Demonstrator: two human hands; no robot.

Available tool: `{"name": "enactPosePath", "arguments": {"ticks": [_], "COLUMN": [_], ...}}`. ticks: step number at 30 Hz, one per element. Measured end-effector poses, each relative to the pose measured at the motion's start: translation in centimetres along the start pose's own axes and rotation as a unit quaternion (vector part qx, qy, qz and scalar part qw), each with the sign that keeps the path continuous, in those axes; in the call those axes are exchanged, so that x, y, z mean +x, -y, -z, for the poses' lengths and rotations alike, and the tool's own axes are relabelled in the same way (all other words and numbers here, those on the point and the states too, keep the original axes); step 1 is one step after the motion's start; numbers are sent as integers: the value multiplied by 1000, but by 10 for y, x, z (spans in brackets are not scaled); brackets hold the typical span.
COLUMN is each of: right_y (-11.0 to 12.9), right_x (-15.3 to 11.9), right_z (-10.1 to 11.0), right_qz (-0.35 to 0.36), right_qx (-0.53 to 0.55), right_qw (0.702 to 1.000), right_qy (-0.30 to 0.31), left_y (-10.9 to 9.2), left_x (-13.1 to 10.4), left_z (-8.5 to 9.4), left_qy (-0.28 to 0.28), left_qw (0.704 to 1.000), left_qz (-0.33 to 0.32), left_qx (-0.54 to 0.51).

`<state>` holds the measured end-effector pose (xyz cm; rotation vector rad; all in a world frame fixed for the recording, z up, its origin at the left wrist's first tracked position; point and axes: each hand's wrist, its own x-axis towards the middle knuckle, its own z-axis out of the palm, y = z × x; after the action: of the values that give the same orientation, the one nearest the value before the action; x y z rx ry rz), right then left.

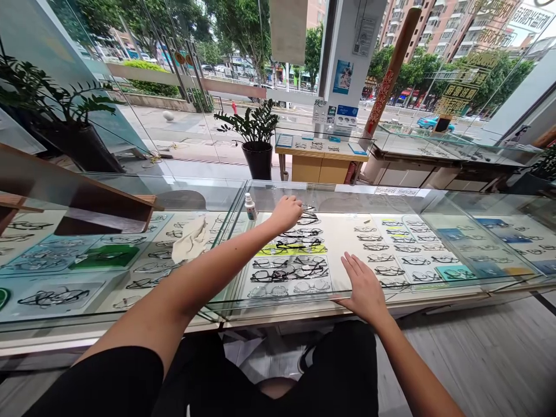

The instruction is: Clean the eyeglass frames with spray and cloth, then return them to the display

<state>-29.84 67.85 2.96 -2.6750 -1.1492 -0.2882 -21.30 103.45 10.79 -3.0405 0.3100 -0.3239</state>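
My left hand (286,213) reaches out over the glass showcase, its fingers curled down near the far end of a row of eyeglasses (309,217); what it holds, if anything, is hidden. My right hand (365,289) rests at the near edge of the glass top (343,220), fingers spread and nothing in it. Left of my left hand stands a small white spray bottle (250,207). A crumpled beige cloth (190,238) lies on the left part of the counter. Dark-framed glasses (271,273) lie in rows between and below my hands.
A wooden shelf piece (104,211) stands at the left. More glasses (377,258) fill the case to the right. Beyond the counter are a potted plant (259,152), a yellow display table (319,165) and large windows onto a street.
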Motion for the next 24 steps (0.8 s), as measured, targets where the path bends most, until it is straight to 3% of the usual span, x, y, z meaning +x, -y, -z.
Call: {"name": "enactPosePath", "arguments": {"ticks": [13,18,21,24], "right_y": [0,1,0,-1], "right_x": [0,1,1,1], "right_z": [1,3,2,1], "right_qz": [-1,-5,-3,-2], "right_qx": [1,12,16,17], "right_qw": [1000,1000,1000,1000], "right_qy": [-5,0,1,1], "left_y": [2,-4,-9,-15], "left_x": [14,-11,-36,-57], "left_z": [-1,20,36,40], "left_qy": [2,-16,53,99], "left_qw": [1000,999,995,990], "left_qz": [21,41,0,-40], "left_qx": [6,-25,-84,-89]}}
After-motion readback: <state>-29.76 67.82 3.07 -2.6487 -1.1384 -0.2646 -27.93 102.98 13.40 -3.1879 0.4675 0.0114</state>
